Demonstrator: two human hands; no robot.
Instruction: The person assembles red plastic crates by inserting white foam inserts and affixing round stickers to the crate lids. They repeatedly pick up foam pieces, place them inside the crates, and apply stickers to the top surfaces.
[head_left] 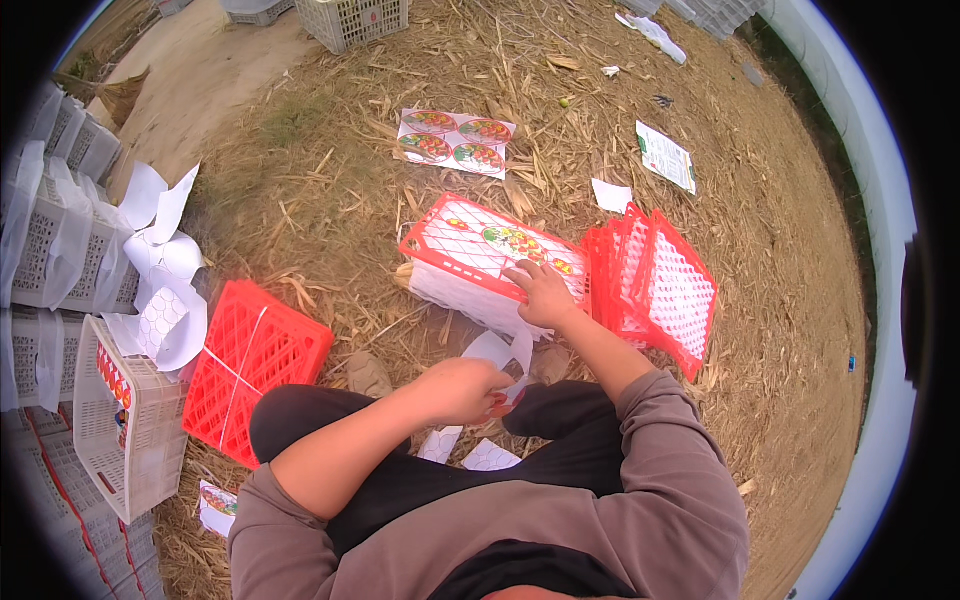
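Note:
My left hand is closed on a curved white sticker sheet with cut-out edges, held above my lap; a red printed bit shows below the fingers. My right hand, fingers stretched out, lies on a red-framed plastic lattice panel. Colourful printed vegetable stickers sit on that panel's face. Beneath it is a pile of white lattice panels. Right beside the pile, several red-rimmed panels lean in a fanned stack.
A strapped bundle of red panels lies left of my knee, beside a tipped white crate and curled backing sheets. Stacked crates line the left. A sheet with several oval stickers lies ahead on straw-covered ground.

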